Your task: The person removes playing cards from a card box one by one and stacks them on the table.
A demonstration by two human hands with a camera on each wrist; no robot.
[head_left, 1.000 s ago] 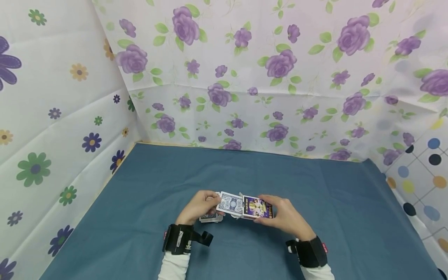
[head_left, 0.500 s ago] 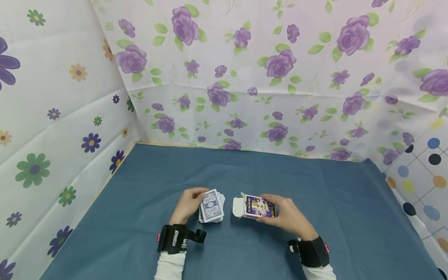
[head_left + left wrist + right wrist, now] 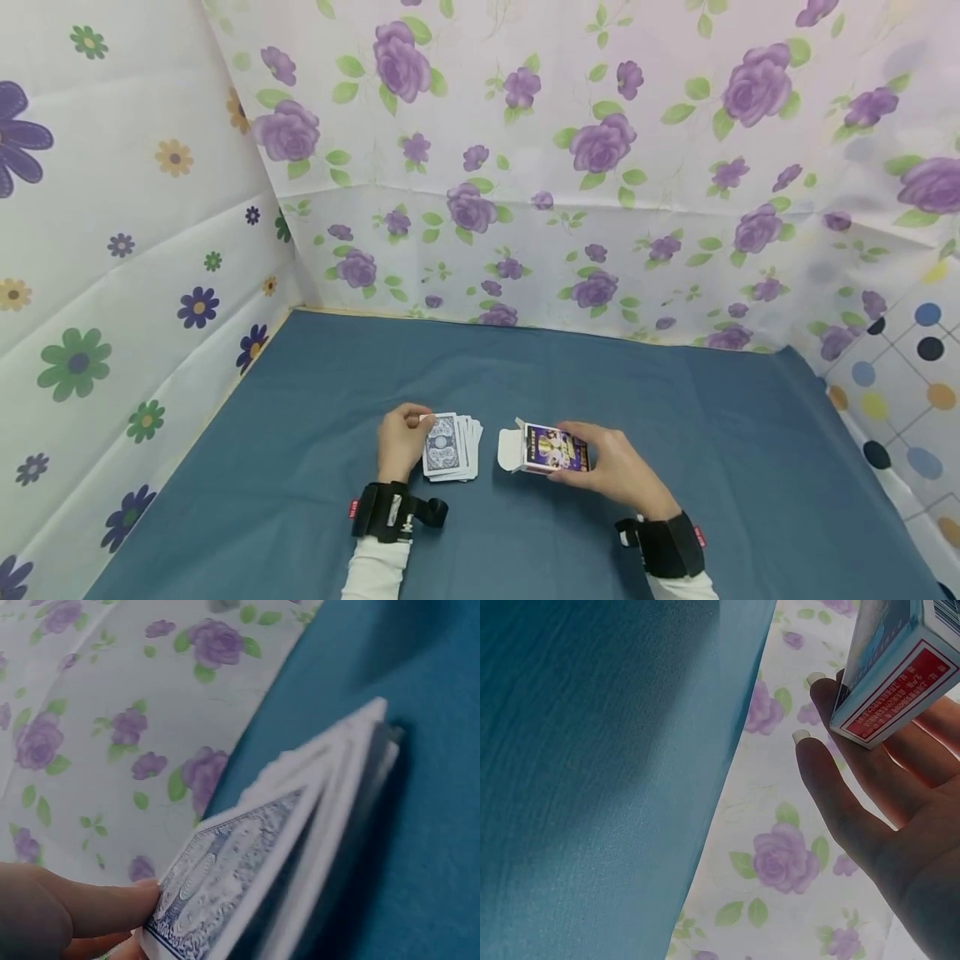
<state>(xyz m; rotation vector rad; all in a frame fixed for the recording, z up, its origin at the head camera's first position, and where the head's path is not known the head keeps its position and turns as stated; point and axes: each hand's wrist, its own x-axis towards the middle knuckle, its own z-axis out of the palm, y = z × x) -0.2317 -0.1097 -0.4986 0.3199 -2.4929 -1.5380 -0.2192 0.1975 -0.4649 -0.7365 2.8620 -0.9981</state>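
Note:
In the head view, my left hand (image 3: 400, 442) pinches a blue-backed playing card (image 3: 442, 443) by its upper left corner. That card overlaps the left side of a loosely squared stack of playing cards (image 3: 471, 450) on the cloth. The left wrist view has the thumb (image 3: 112, 907) on the card's edge, with the card tilted up from the pile at one side. My right hand (image 3: 618, 469) holds a purple-fronted card box (image 3: 557, 448) by its right end, its white flap (image 3: 511, 450) hanging out toward the cards. A red label (image 3: 896, 697) shows on the box in the right wrist view.
Blue cloth (image 3: 360, 367) covers the table. A floral curtain (image 3: 525, 233) hangs along the back edge, with patterned sheets (image 3: 135, 292) at the sides. Each wrist wears a black strap (image 3: 390, 512).
My left hand has drawn a card leftward away from the box's open end and down onto the stack's left side. My right hand keeps the box at nearly the same spot.

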